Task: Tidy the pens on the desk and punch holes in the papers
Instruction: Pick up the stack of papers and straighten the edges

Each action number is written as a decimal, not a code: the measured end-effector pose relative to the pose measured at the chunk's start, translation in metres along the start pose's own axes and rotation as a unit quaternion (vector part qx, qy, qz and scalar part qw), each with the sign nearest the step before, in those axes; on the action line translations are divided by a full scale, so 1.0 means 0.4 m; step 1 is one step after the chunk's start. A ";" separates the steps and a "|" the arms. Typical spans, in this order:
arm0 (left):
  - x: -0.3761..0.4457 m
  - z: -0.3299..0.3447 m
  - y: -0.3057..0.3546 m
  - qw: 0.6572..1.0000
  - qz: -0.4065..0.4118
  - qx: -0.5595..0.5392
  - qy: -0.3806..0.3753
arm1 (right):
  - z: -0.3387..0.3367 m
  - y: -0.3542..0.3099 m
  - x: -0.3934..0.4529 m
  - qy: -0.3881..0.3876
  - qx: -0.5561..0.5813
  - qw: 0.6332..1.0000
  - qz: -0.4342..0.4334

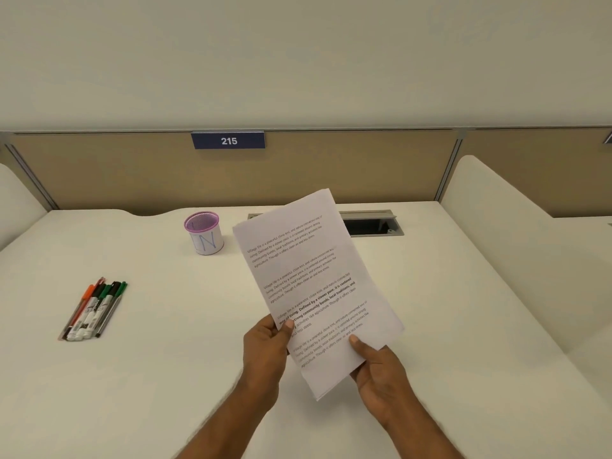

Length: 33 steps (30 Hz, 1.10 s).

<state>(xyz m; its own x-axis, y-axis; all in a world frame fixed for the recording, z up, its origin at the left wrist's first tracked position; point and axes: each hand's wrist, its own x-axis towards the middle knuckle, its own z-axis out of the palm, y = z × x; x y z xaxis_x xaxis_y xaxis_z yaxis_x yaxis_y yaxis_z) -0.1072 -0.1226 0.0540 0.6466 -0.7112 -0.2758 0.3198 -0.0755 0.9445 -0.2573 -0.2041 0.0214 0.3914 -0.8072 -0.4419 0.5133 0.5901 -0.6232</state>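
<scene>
A thin stack of printed white papers (311, 279) is held up above the desk, tilted to the right. My left hand (265, 349) grips its lower left edge with the thumb on the text. My right hand (377, 369) holds the bottom right corner from below, thumb on top. Several pens and markers (94, 309), orange, black and green capped, lie side by side on the desk at the left. A purple mesh pen cup (203, 233) with a white paper label stands upright at the back of the desk, nothing sticking out of it. No hole punch is in view.
The white desk (149, 376) is bounded by a tan partition with a blue "215" sign (228, 140). An open grey cable hatch (371, 223) sits at the back, partly hidden by the papers. White curved side dividers (496, 233) stand on the right and far left.
</scene>
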 end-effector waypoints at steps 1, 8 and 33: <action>0.007 -0.008 0.002 1.000 -0.004 0.001 -0.001 | -0.007 -0.011 0.002 0.001 -0.006 1.000 -0.005; 0.064 -0.082 0.009 0.997 -0.047 0.039 -0.045 | -0.072 -0.135 0.032 0.034 -0.147 0.988 -0.043; 0.281 -0.036 -0.015 0.953 -0.149 0.229 -0.130 | -0.078 -0.206 0.294 0.052 -0.350 0.932 0.072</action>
<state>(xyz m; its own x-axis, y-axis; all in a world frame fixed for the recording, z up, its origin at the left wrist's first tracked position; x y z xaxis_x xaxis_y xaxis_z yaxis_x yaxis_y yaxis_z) -0.0262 -0.1921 0.0148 0.3625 -0.7551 -0.5463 0.0886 -0.5555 0.8268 -0.2773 -0.3483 0.0007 0.3234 -0.7387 -0.5914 -0.1785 0.5661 -0.8048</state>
